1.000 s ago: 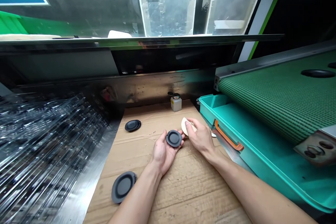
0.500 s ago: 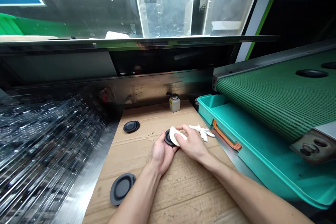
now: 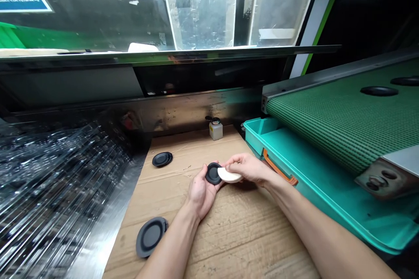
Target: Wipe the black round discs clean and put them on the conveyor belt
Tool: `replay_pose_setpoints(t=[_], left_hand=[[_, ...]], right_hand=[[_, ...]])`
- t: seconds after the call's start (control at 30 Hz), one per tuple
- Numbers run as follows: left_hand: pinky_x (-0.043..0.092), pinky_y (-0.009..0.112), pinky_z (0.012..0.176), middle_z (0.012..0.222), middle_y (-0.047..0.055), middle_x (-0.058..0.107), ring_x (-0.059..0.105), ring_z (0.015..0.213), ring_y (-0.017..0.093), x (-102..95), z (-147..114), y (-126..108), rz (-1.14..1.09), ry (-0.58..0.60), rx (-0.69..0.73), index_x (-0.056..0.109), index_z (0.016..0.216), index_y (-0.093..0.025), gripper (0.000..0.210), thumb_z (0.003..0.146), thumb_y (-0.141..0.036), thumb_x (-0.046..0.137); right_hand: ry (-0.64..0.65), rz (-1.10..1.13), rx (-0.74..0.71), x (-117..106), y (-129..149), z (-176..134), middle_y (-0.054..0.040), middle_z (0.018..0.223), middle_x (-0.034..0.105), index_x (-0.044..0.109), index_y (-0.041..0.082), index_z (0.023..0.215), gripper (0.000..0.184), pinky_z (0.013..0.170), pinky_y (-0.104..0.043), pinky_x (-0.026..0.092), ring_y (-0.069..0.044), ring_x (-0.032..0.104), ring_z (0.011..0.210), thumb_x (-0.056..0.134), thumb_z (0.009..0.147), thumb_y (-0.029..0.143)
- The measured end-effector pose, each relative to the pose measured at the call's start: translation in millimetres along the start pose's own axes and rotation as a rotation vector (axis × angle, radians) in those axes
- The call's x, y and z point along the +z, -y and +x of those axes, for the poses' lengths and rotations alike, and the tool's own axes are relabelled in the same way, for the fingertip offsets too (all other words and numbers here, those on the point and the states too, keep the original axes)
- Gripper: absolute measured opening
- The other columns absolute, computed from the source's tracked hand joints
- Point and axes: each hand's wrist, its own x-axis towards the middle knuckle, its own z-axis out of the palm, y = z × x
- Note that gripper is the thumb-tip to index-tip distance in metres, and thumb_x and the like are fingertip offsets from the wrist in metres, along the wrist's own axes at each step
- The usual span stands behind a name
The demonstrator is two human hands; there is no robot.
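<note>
Left hand (image 3: 198,189), palm up, cups black disc (image 3: 212,175); right hand (image 3: 250,168), knuckles up, pinches white pad (image 3: 230,176) over the disc's 3 o'clock edge. Pad covered most of the disc half a second ago; slid right now, baring its face, blacker than the grey a second ago. Disc is above cardboard (image 3: 242,235); bottle (image 3: 216,131) at its 12 o'clock, grey plate (image 3: 151,236) around 8.

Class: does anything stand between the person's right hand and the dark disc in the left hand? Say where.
Yes: the white pad, held by the right hand, lies between, overlapping in view the right edge of the dark disc in the left hand. Nothing else visible does.
</note>
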Motion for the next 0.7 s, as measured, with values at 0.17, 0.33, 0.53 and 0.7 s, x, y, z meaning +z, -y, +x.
replay_pose_setpoints(t=[0.17, 0.33, 0.53, 0.7], left_hand=[[0.053, 0.045, 0.092, 0.112, 0.017, 0.065, 0.063, 0.105, 0.027, -0.6, 3.0, 0.0, -0.018, -0.050, -0.006, 0.061, 0.105, -0.010, 0.029, 0.095, -0.029, 0.041], [0.053, 0.044, 0.093, 0.114, 0.016, 0.065, 0.063, 0.107, 0.026, -3.1, 4.6, -0.5, -0.029, -0.028, 0.000, 0.062, 0.102, -0.009, 0.029, 0.096, -0.029, 0.041], [0.053, 0.040, 0.094, 0.116, 0.018, 0.065, 0.062, 0.109, 0.025, -2.7, 6.2, -1.7, -0.062, -0.046, 0.015, 0.062, 0.105, -0.008, 0.032, 0.097, -0.028, 0.037], [0.054, 0.040, 0.092, 0.117, 0.019, 0.064, 0.063, 0.108, 0.025, -3.4, 5.5, -1.7, -0.044, -0.036, -0.001, 0.061, 0.106, -0.009, 0.031, 0.096, -0.027, 0.039]], right_hand=[[-0.063, -0.290, -0.302, 16.9, -2.8, 0.1, -0.0004, 0.086, 0.071, 0.072, 0.022, 0.091, 0.018, 0.066, -0.022, 0.048, -0.016, 0.064, 0.076, 0.060, 0.081, 0.032], [-0.447, -0.582, -0.342, 23.2, -2.5, -2.8, -0.0016, 0.094, 0.071, 0.070, 0.027, 0.106, 0.028, 0.078, -0.027, 0.048, -0.019, 0.065, 0.085, 0.048, 0.093, 0.038], [-0.472, -0.757, -0.298, 42.8, -5.6, -4.9, -0.0025, 0.095, 0.072, 0.062, 0.033, 0.121, 0.032, 0.078, -0.030, 0.049, -0.021, 0.067, 0.087, 0.047, 0.094, 0.040], [-0.513, -0.781, -0.264, 37.5, -9.4, 2.8, -0.0024, 0.095, 0.072, 0.062, 0.034, 0.121, 0.032, 0.078, -0.031, 0.049, -0.023, 0.067, 0.087, 0.045, 0.095, 0.042]])
